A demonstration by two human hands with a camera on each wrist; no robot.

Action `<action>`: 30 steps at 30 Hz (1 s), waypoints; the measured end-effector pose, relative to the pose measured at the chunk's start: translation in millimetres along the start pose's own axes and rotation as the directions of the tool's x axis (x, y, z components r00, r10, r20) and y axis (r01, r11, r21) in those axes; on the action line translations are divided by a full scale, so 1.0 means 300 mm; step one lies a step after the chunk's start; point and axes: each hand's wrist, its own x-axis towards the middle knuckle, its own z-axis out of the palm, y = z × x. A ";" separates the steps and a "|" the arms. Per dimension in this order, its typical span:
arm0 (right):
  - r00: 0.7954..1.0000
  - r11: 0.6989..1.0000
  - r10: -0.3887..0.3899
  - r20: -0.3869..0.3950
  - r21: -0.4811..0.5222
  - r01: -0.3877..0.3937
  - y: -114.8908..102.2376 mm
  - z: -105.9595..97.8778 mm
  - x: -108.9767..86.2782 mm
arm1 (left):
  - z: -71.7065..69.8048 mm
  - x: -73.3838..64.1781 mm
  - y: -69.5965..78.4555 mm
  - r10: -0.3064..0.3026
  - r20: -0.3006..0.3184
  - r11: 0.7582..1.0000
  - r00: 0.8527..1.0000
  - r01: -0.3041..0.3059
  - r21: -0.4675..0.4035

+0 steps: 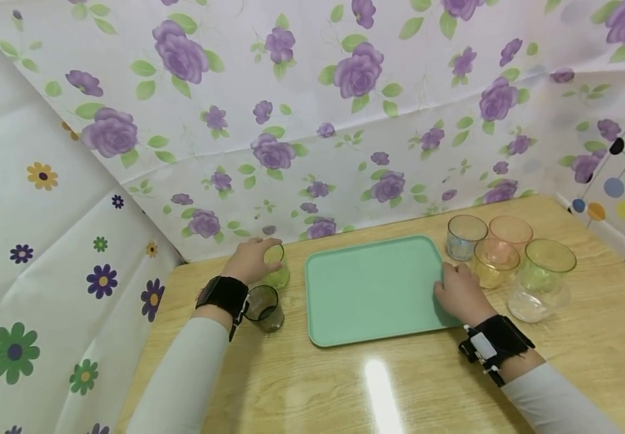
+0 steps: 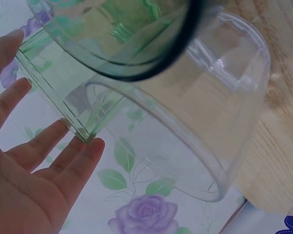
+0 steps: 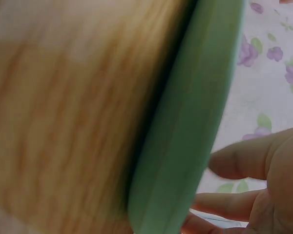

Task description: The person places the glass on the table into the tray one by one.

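Note:
At the back left, my left hand point(image 1: 252, 260) grips a yellow-green glass point(image 1: 278, 274) by its upper part, thumb on one side and fingers on the other. The left wrist view shows the fingertips against the wall of that green-tinted glass point(image 2: 63, 83). A smoky grey glass point(image 1: 269, 313) stands just in front of it, close to the wrist. A clear glass point(image 2: 224, 112) also shows near the hand in the left wrist view. My right hand point(image 1: 461, 290) holds the right edge of a mint-green tray point(image 1: 372, 289); the right wrist view shows its thumb at the tray's rim point(image 3: 185, 136).
Several tinted glasses are grouped right of the tray: a bluish one point(image 1: 461, 244), a pink one point(image 1: 513, 228), an amber one point(image 1: 493, 271) and a yellow-green one point(image 1: 548, 265) stacked over clear glass point(image 1: 531, 304). A flower-printed sheet point(image 1: 312, 150) hangs behind the wooden table point(image 1: 301, 386).

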 end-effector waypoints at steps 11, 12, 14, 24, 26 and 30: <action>1.000 1.000 0.005 0.028 -0.030 -0.005 0.019 -0.024 0.006 | 0.001 0.005 0.028 0.016 -0.037 0.998 0.999 -0.014 0.066; 1.000 1.000 0.003 0.026 -0.027 -0.003 0.021 -0.025 0.005 | 0.004 0.005 0.028 0.015 -0.042 0.997 0.999 -0.012 0.074; 1.000 1.000 0.004 0.028 -0.028 -0.003 0.024 -0.027 0.004 | 0.010 0.003 0.028 0.014 -0.053 0.996 0.999 -0.009 0.087; 0.999 0.999 0.012 0.041 -0.041 -0.010 0.028 -0.034 0.003 | 0.025 0.000 0.051 0.036 -0.110 0.990 0.993 -0.021 0.138; 0.999 0.999 0.006 0.033 -0.039 -0.005 0.027 -0.033 0.000 | 0.023 0.001 0.060 0.051 -0.109 0.988 0.993 -0.035 0.148; 1.000 1.000 -0.011 0.013 -0.029 0.012 0.030 -0.028 -0.001 | 0.012 0.006 0.079 0.070 -0.100 0.988 0.992 -0.055 0.145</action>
